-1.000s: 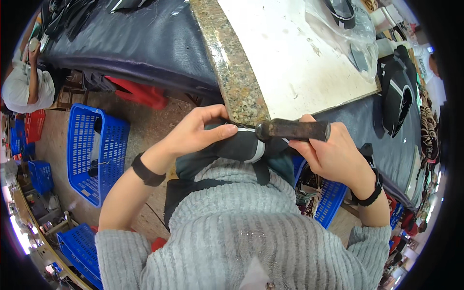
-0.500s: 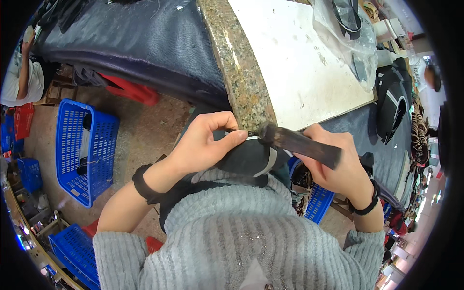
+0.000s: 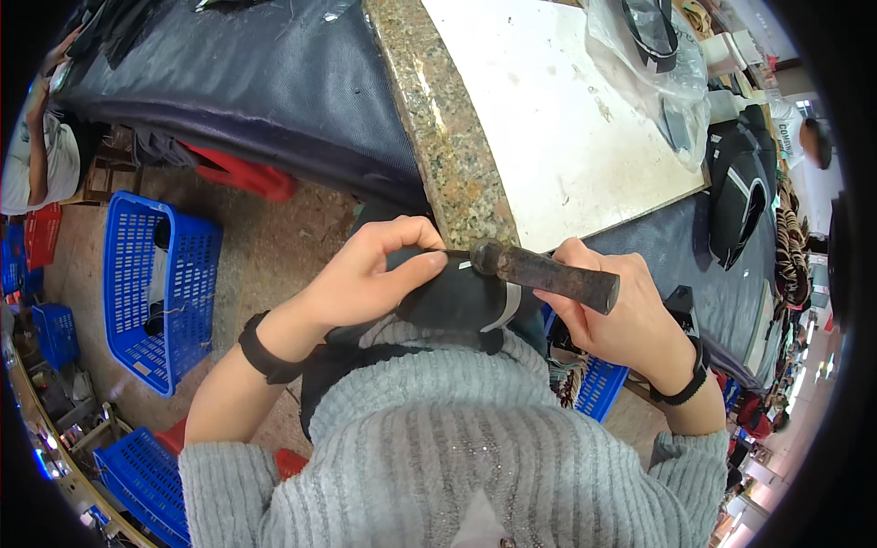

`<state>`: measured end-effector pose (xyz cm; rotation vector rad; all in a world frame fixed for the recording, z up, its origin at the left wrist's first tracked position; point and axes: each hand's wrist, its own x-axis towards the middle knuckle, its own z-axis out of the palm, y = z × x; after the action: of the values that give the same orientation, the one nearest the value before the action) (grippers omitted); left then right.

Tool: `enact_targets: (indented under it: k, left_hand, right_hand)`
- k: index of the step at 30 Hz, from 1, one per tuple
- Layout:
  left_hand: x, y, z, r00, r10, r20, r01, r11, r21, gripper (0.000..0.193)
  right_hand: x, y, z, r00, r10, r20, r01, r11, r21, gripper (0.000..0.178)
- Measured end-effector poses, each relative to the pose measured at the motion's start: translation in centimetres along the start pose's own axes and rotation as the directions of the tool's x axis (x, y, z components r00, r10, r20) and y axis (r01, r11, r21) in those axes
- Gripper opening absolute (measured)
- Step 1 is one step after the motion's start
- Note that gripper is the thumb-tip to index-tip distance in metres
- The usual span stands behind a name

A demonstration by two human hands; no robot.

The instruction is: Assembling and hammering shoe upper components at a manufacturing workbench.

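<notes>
My right hand [image 3: 630,315] grips the rusty hammer [image 3: 548,272], whose head has swung in from a level hold to meet the black shoe upper [image 3: 461,297], so I judge I'm tapping it flat. My left hand [image 3: 370,274] pinches that upper against the table's granite edge [image 3: 448,137].

Hands: the left hand [image 3: 370,274] is left of the right hand [image 3: 612,315], both below the stone-edged table [image 3: 438,119].
Shoe piece [image 3: 466,297]: between the hands, under the left fingers.
Hammer [image 3: 548,272]: in the right hand, its head touching the shoe piece.
Basket [image 3: 155,283]: on the floor, far left.
Plastic bag [image 3: 658,55]: on the table, upper right.
</notes>
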<state>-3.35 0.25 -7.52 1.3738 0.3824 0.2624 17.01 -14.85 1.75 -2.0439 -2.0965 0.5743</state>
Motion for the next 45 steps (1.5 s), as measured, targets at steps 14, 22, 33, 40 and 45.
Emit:
enact_targets:
  k: [14, 22, 33, 40, 45]
  left_hand:
    - [-0.6, 0.4, 1.2, 0.978, 0.135, -0.157, -0.064, 0.919, 0.39, 0.01]
    - [-0.7, 0.3, 1.9, 0.97, 0.187, -0.156, -0.092, 0.875, 0.475, 0.006]
    - [-1.0, 0.2, 2.4, 0.925, 0.354, -0.136, -0.191, 0.745, 0.639, 0.006]
    - [-1.6, 0.1, 0.6, 0.96, 0.281, 0.0, -0.25, 0.853, 0.458, 0.005]
    - [-4.1, 4.5, -2.1, 0.916, 0.286, -0.282, -0.389, 0.808, -0.442, 0.02]
  right_hand:
    - [0.1, -0.6, -1.0, 0.998, -0.033, -0.062, 0.032, 0.999, -0.015, 0.026]
    - [0.0, 0.0, -0.9, 0.999, -0.028, -0.038, 0.027, 0.999, -0.029, 0.021]
    - [-2.6, -0.3, -1.5, 0.99, 0.07, -0.12, -0.074, 0.997, -0.035, 0.028]
    - [-2.5, 0.7, -1.4, 0.982, -0.068, -0.177, 0.066, 0.998, -0.017, 0.027]
    - [-0.7, 2.2, -2.8, 0.864, 0.153, -0.48, -0.159, 0.987, 0.028, 0.013]
